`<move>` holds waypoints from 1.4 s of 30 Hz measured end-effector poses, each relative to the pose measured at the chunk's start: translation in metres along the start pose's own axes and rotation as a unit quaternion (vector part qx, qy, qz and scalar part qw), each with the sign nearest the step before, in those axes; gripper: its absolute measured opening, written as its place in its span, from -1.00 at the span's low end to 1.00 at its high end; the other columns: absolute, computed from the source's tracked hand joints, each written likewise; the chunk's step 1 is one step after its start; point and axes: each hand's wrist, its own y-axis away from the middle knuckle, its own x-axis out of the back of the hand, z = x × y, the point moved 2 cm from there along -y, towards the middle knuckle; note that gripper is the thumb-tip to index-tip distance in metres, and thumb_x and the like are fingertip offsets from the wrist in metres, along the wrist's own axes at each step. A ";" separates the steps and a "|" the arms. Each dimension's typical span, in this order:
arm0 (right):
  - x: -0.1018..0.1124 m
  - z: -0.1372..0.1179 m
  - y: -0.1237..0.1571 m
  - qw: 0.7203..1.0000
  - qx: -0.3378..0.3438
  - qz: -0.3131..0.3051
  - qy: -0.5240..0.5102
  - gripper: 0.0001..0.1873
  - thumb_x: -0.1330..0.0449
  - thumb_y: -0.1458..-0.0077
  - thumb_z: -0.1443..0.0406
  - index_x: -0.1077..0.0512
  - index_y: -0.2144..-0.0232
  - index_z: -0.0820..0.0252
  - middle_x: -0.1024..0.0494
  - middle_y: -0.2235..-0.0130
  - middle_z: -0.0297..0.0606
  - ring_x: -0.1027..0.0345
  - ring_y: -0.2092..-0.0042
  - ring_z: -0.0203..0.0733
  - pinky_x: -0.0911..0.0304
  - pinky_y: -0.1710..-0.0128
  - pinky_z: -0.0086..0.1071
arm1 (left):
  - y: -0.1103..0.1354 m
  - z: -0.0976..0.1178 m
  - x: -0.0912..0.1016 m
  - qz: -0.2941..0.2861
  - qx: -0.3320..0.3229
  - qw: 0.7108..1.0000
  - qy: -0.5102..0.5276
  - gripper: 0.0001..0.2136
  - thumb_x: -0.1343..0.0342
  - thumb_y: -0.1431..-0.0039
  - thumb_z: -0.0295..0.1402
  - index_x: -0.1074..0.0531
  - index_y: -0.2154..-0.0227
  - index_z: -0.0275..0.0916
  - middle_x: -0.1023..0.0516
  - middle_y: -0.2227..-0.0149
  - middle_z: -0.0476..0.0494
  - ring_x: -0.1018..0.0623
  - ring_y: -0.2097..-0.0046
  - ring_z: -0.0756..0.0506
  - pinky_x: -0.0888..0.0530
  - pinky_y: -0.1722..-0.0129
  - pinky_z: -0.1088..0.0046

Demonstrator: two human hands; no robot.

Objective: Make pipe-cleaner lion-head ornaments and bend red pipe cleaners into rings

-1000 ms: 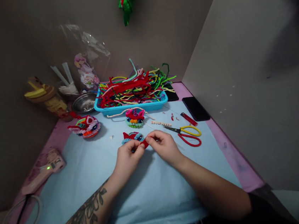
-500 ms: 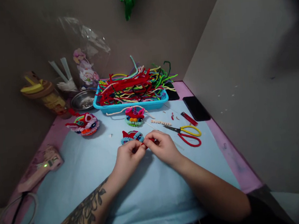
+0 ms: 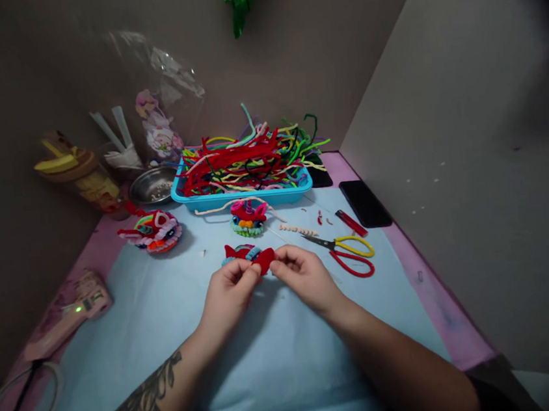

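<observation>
Shaping a flat red fuzzy oval (image 3: 265,259), apparently
Left hand (image 3: 228,290) pinches its left side, right hand (image 3: 308,279) its right edge; centred above the pale-blue sheet (image 3: 276,369); next move likely calls for light pressure.

The cloth (image 3: 172,347) lies on the table (image 3: 457,327). At the back, pipe cleaners (image 3: 235,160) lie in the tray (image 3: 244,201), with the bowl (image 3: 148,196) to its left and the cup (image 3: 86,176) left of that. Before the tray sits the middle figure (image 3: 248,220); nearer, the front figure (image 3: 234,253) lies behind the held piece (image 3: 264,261), which is between left hand (image 3: 229,292) and right hand (image 3: 306,280). Rightward lie the scissors (image 3: 335,246), the phone (image 3: 365,204) behind them.
</observation>
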 end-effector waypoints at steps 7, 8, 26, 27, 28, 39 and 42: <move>-0.006 0.006 0.002 1.000 -0.023 0.011 0.012 -0.73 -0.16 -0.01 0.18 -0.22 0.59 0.18 -0.19 0.58 -0.45 -0.05 0.50 -0.37 -0.01 0.51 -0.47 | 0.000 -0.006 -0.003 -0.008 -0.024 1.000 -0.015 -0.75 -0.14 -0.02 -0.20 -0.38 0.56 -0.30 -0.33 0.60 0.04 -0.26 0.53 0.06 -0.21 0.51 0.54; -0.006 0.007 0.002 1.000 -0.023 0.010 0.011 -0.72 -0.17 -0.01 0.18 -0.22 0.60 0.18 -0.18 0.58 -0.45 -0.04 0.50 -0.37 -0.01 0.51 -0.47 | 0.000 -0.007 -0.003 -0.010 -0.025 0.999 -0.018 -0.75 -0.13 -0.03 -0.20 -0.38 0.56 -0.30 -0.33 0.59 0.04 -0.27 0.52 0.06 -0.22 0.50 0.54; -0.002 0.001 0.003 0.998 0.021 0.023 0.059 -0.91 -0.20 0.01 0.27 -0.43 0.46 0.18 -0.47 0.45 -0.33 -0.32 0.38 -0.27 -0.25 0.36 -0.42 | 0.001 0.004 0.003 -0.025 -0.155 0.971 -0.181 -0.84 -0.09 -0.10 -0.30 -0.50 0.47 -0.24 -0.53 0.48 -0.06 -0.45 0.43 -0.02 -0.34 0.44 0.51; -0.001 0.001 0.002 0.997 0.025 0.026 0.066 -0.91 -0.19 0.01 0.27 -0.43 0.46 0.18 -0.47 0.45 -0.33 -0.32 0.39 -0.28 -0.25 0.36 -0.42 | 0.000 0.003 0.003 -0.029 -0.160 0.969 -0.187 -0.83 -0.08 -0.11 -0.29 -0.50 0.46 -0.25 -0.53 0.47 -0.06 -0.46 0.42 -0.02 -0.35 0.43 0.51; 0.000 0.001 0.002 0.997 0.028 0.029 0.070 -0.91 -0.20 0.01 0.27 -0.42 0.47 0.18 -0.46 0.45 -0.33 -0.31 0.39 -0.28 -0.24 0.36 -0.42 | -0.001 0.003 0.002 -0.032 -0.164 0.967 -0.193 -0.82 -0.08 -0.11 -0.28 -0.51 0.45 -0.25 -0.54 0.47 -0.07 -0.46 0.42 -0.02 -0.35 0.42 0.51; 0.003 0.001 0.002 0.998 0.054 0.035 0.013 -0.81 -0.24 0.05 0.23 -0.42 0.33 0.17 -0.48 0.38 -0.28 -0.35 0.34 -0.25 -0.28 0.38 -0.41 | 0.002 0.007 0.005 0.011 -0.176 0.961 -0.213 -0.83 -0.05 -0.09 -0.32 -0.43 0.53 -0.27 -0.42 0.55 -0.03 -0.38 0.48 0.00 -0.28 0.47 0.52; 0.004 -0.001 0.003 0.995 0.068 0.055 0.042 -0.88 -0.22 0.03 0.23 -0.40 0.45 0.17 -0.46 0.43 -0.29 -0.33 0.38 -0.26 -0.27 0.44 -0.44 | 0.003 0.009 0.007 0.015 -0.181 0.961 -0.210 -0.83 -0.06 -0.08 -0.34 -0.42 0.56 -0.27 -0.39 0.57 -0.01 -0.34 0.51 0.01 -0.25 0.48 0.52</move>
